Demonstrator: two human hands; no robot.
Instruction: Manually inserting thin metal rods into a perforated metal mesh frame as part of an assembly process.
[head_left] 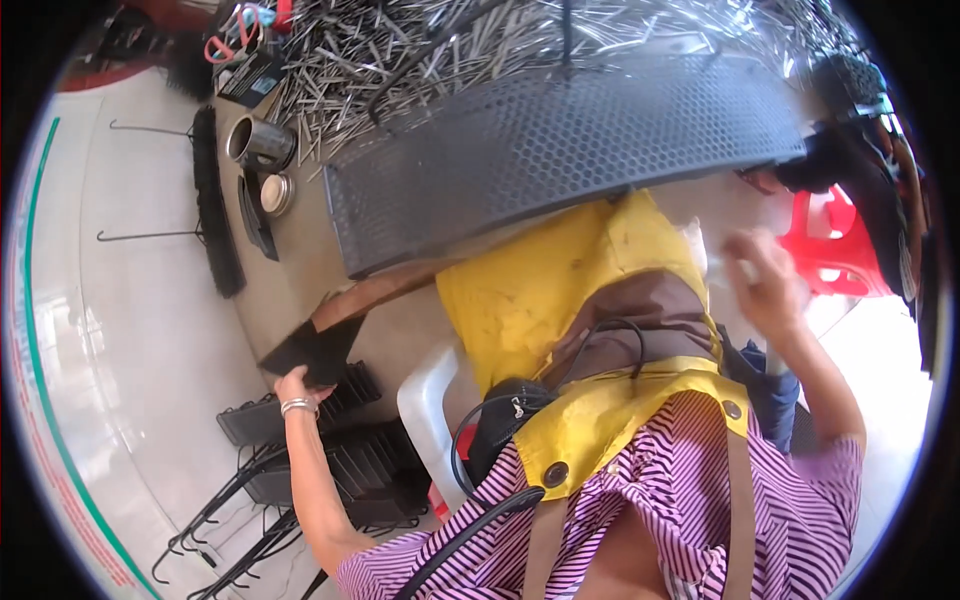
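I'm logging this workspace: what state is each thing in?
Left hand: touching dark panel
Right hand: blurred, hold unclear
Perforated black panel: in neither hand
Thin metal pieces: loose, heaped
Metal mug: uncovered
Red-handled scissors: too blurred to tell
Yellow apron: worn, stained

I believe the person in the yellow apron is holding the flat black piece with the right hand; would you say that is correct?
Not quite: the head view shows the left hand holding the flat black piece, while the right hand is well away from it. The person is indeed in the yellow apron.
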